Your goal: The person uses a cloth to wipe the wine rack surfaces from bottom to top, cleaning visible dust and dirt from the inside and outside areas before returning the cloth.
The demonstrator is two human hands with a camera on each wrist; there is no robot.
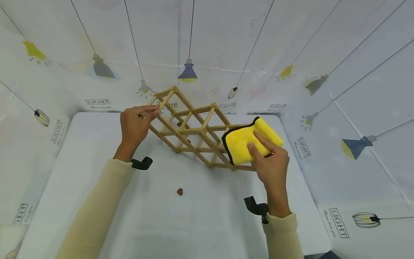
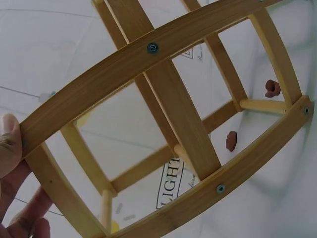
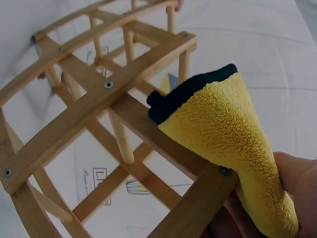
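A wooden lattice rack (image 1: 202, 131) of crossed slats and round dowels, fastened with screws, stands toward the back of the white table. My left hand (image 1: 136, 124) pinches its upper left corner between thumb and fingers; the left wrist view shows the thumb against a slat (image 2: 99, 89). In my right hand (image 1: 271, 160) is a folded yellow cloth (image 1: 247, 142) with black edging, gripped over the rack's right end. Seen from the right wrist, the cloth (image 3: 218, 124) overlaps the slats, and part of the fingers is hidden behind them.
On the white table (image 1: 155, 216) a small brown piece (image 1: 179, 191) lies in front of the rack. Further brown pieces (image 2: 231, 141) show through and beside its slats. Behind the table hangs a white backdrop (image 1: 213, 43) printed with lamps.
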